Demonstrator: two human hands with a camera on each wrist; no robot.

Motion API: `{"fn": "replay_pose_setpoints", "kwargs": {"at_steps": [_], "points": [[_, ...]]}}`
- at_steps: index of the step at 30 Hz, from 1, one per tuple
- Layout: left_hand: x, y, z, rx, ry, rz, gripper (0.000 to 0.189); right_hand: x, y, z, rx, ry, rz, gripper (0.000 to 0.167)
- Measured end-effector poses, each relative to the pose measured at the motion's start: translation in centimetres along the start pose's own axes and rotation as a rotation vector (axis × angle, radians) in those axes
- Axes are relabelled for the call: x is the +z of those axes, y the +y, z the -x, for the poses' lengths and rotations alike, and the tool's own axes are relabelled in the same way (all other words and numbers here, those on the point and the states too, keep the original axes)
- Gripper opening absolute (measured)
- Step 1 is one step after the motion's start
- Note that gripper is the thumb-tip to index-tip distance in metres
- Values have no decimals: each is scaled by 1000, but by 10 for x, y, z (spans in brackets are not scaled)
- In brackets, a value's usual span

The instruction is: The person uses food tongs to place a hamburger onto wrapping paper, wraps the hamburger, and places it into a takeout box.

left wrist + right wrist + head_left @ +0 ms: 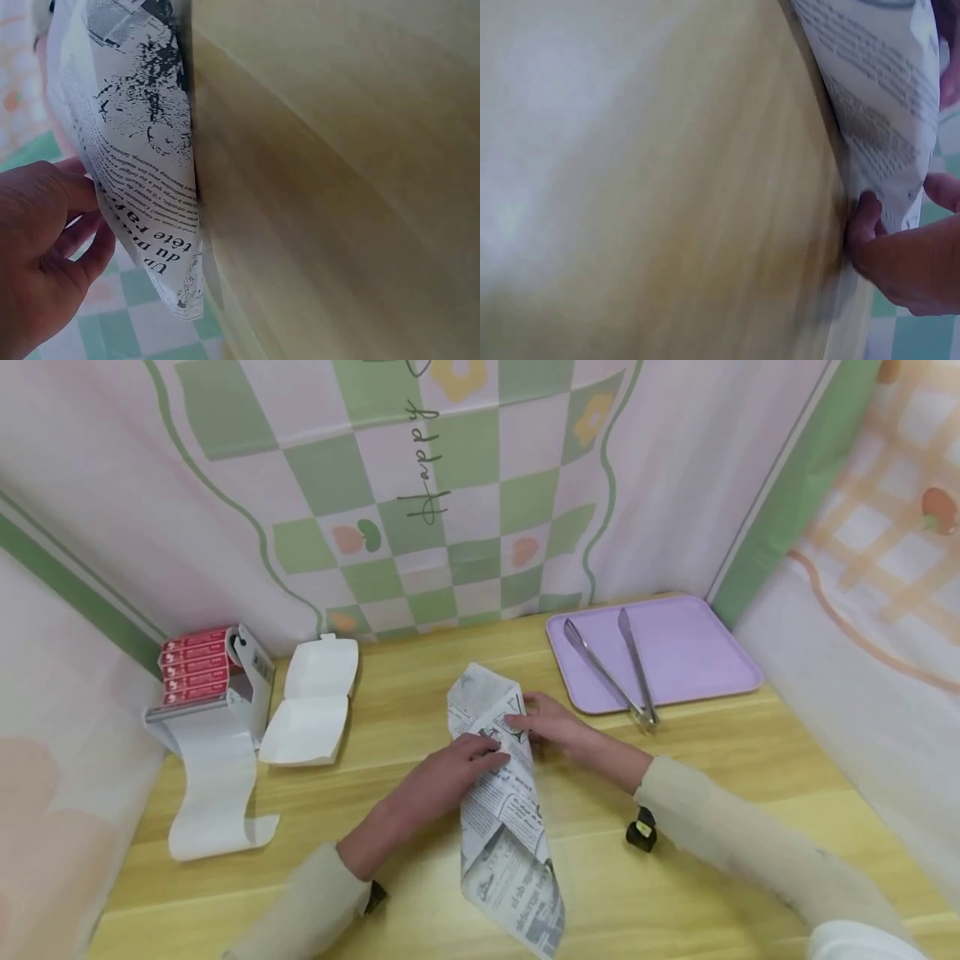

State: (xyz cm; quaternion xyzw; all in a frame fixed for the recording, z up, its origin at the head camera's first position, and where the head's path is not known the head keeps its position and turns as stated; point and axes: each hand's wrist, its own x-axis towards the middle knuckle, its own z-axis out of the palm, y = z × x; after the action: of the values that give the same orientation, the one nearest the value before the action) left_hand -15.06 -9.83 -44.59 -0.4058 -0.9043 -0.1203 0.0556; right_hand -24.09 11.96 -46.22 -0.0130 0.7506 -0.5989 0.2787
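A long wrap of newsprint paper (pixel 491 852) lies on the table, its flaps folded across one another and its near end tapering to a point. Whatever may be inside is hidden. My left hand (pixel 446 777) rests on top of the middle of the wrap, fingers lightly bent over the printed surface. At the wrap's right edge, toward its far end, my right hand (pixel 555 722) pinches the paper, thumb on top and fingers at the side. In the right wrist view the fingers (pixel 864 221) reach low against the table beside the paper.
A purple tray (pixel 697 652) stands at the back right, with metal tongs (pixel 637 668) lying over its front edge. An opened white paper box (pixel 307 722) is at the back left. Beside it, a dispenser (pixel 251 677) of red packets trails a white paper strip (pixel 213 802).
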Motion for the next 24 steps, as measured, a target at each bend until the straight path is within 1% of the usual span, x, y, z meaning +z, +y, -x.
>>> {"fn": "replay_pose_setpoints", "kwargs": {"at_steps": [2,5,8,10,12,15,19,22,24], "points": [[-2,2,2,20,-52,-32,47,-5,0,-9,-5,-63,-53,62],[-3,5,4,21,-102,-68,47,-13,1,-20,-3,-169,-101,50],[-3,7,4,36,-134,-113,46,-20,2,-32,3,-290,-173,48],[-2,6,3,41,-155,-112,48,-22,1,-41,4,-363,-206,48],[0,4,2,50,-169,-100,50,-23,-2,-49,-2,-414,-218,47],[4,1,1,49,-189,-71,50,-23,-6,-63,-9,-425,-197,43],[7,-2,0,59,-186,-59,48,-24,-13,-83,6,-381,-120,32],[7,-3,0,78,-167,-62,48,-25,-22,-100,5,-378,-13,24],[7,-4,0,83,-160,-66,51,-24,-28,-110,-23,-383,97,20]]}}
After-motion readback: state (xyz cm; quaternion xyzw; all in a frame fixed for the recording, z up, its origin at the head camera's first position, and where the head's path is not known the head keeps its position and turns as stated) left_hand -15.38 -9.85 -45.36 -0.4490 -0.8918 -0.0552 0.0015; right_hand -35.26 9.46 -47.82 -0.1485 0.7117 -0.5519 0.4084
